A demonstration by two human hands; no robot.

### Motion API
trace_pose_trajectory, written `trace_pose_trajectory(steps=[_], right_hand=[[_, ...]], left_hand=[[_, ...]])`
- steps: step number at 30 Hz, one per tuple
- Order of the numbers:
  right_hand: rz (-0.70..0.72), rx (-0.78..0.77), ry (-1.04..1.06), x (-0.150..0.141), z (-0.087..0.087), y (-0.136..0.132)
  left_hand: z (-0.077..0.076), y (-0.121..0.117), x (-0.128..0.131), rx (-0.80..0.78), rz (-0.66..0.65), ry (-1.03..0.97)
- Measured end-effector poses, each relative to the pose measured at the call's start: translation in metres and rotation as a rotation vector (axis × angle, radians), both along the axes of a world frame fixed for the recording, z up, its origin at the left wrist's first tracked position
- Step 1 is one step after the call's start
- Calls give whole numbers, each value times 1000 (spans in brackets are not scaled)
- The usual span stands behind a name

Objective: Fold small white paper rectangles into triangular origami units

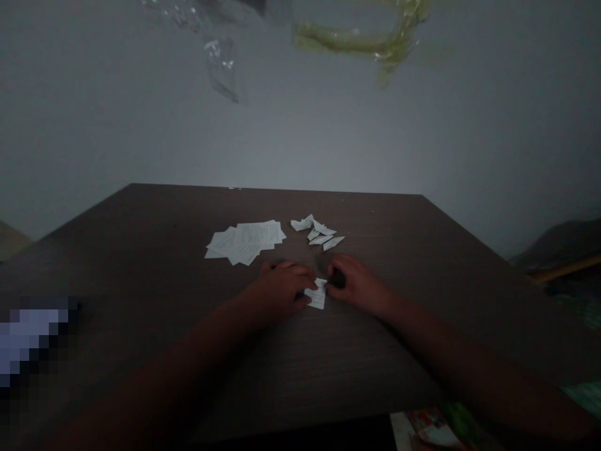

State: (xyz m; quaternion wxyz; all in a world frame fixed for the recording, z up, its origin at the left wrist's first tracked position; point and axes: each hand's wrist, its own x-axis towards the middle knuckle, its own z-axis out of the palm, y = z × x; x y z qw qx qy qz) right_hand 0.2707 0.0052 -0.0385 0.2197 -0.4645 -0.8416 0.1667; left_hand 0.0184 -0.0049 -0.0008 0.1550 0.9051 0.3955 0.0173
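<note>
A small piece of printed paper (318, 297) lies on the dark wooden table between my two hands. My left hand (284, 289) rests at its left edge, fingers curled and the thumb and fingertips on the paper. From the other side, my right hand (357, 285) has its thumb and finger bent together at the paper's right edge. Just beyond are several small folded paper pieces (321, 239) in a loose cluster. To their left, a fanned pile of flat printed paper sheets (257, 235) is spread out.
The brown table (188, 207) reaches back to a grey wall (305, 131) with peeling yellow tape (347, 41) and clear tape (223, 66). A blurred-out rectangular object (30, 338) sits at the left. Colourful items (432, 429) show below the table's front edge.
</note>
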Motion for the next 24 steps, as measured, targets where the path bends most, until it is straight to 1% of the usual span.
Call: trace_pose_trajectory(steps=[4, 7, 11, 15, 19, 21, 24], right_hand=[[-67, -14, 10, 0, -3, 7], [-81, -2, 23, 1, -3, 10], [-36, 11, -16, 1, -1, 4], [16, 4, -83, -6, 6, -12], [84, -19, -89, -14, 13, -26], [87, -29, -80, -15, 14, -28], [55, -36, -74, -13, 12, -23]], left_hand=[[1, 0, -1, 23, -5, -10], [0, 0, -3, 41, -13, -29], [-2, 0, -4, 41, -12, -46], [-1, -2, -3, 36, 13, -51], [3, -4, -2, 34, 13, -48], [4, -5, -2, 29, 17, -49], [4, -5, -3, 21, 22, -54]])
